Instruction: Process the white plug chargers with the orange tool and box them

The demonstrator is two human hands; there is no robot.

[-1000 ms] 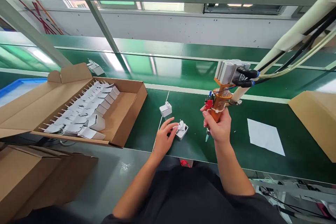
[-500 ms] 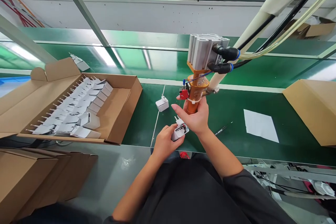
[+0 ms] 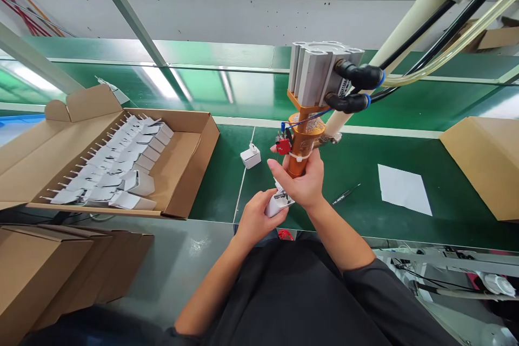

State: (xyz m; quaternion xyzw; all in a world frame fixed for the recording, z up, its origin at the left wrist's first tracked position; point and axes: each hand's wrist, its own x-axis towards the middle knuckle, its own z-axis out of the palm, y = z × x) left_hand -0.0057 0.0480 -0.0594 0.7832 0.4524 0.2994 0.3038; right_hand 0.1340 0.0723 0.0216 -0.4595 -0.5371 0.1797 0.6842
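Observation:
My left hand (image 3: 254,217) is closed around a small white plug adapter (image 3: 275,204), held up over the near edge of the green belt (image 3: 365,173). My right hand (image 3: 303,183) grips the orange barrel of a hanging dispenser tool (image 3: 303,143), whose grey block top (image 3: 320,73) carries black hoses. The tool's lower tip is hidden behind my right hand, right above the adapter. A second white adapter (image 3: 250,155) stands on the belt just beyond my hands.
An open cardboard box (image 3: 190,173) at left holds several rows of white adapters (image 3: 117,165). A white paper sheet (image 3: 403,189) and a thin dark pen-like tool (image 3: 344,194) lie on the belt at right. Another cardboard box (image 3: 486,162) sits far right; folded cartons (image 3: 60,270) at lower left.
My left hand lifted the adapter off the belt toward me. My right hand brought the dispenser tool left and over it, so the tip now sits right above the adapter.

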